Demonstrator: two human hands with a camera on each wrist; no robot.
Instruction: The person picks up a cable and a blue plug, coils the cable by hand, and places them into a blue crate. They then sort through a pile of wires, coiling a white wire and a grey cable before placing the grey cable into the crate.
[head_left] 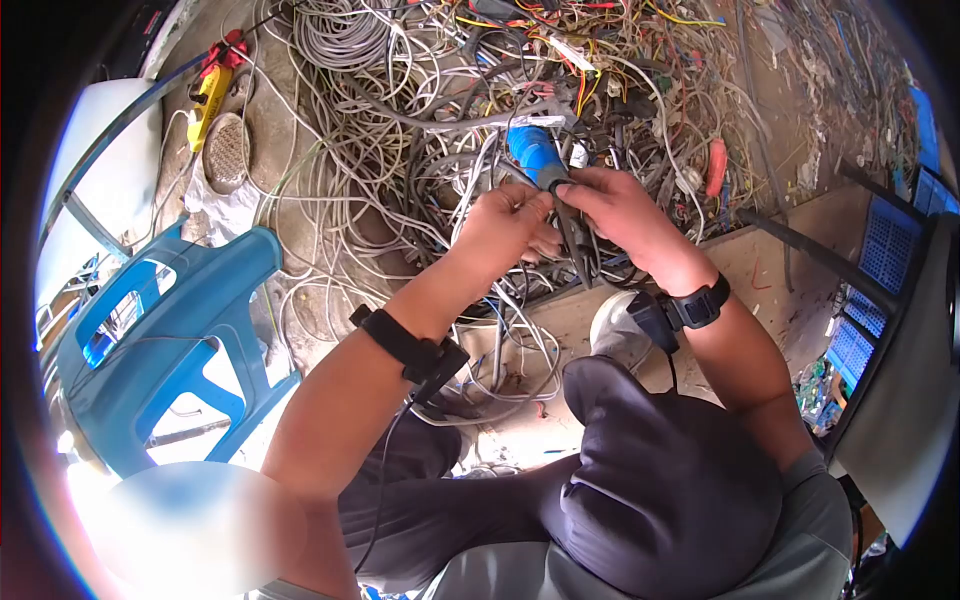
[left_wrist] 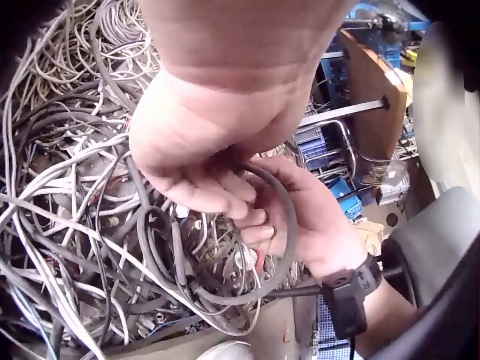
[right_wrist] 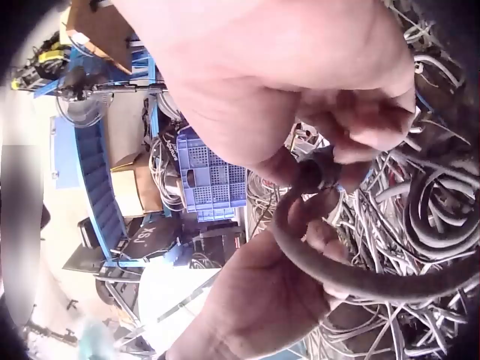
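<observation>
A blue connector [head_left: 536,152] with a dark end points up and away, above a large heap of tangled cables. At its dark end, the right hand [head_left: 625,215] pinches with thumb and fingers. Close beside it, the left hand [head_left: 507,228] has its fingers curled round the thick dark cable [head_left: 575,245] just below the connector. In the left wrist view that cable [left_wrist: 289,225] loops out from between the hands. The right wrist view shows the right fingers round a black collar [right_wrist: 321,169] where the cable leaves it; the blue part is hidden there.
Grey and white cables [head_left: 340,150] spread over the ground. A blue plastic stool [head_left: 170,340] lies at the left, a yellow and red tool [head_left: 207,105] at upper left. A wooden board edge [head_left: 740,260] runs near the knees; blue crates [head_left: 890,250] stand at the right.
</observation>
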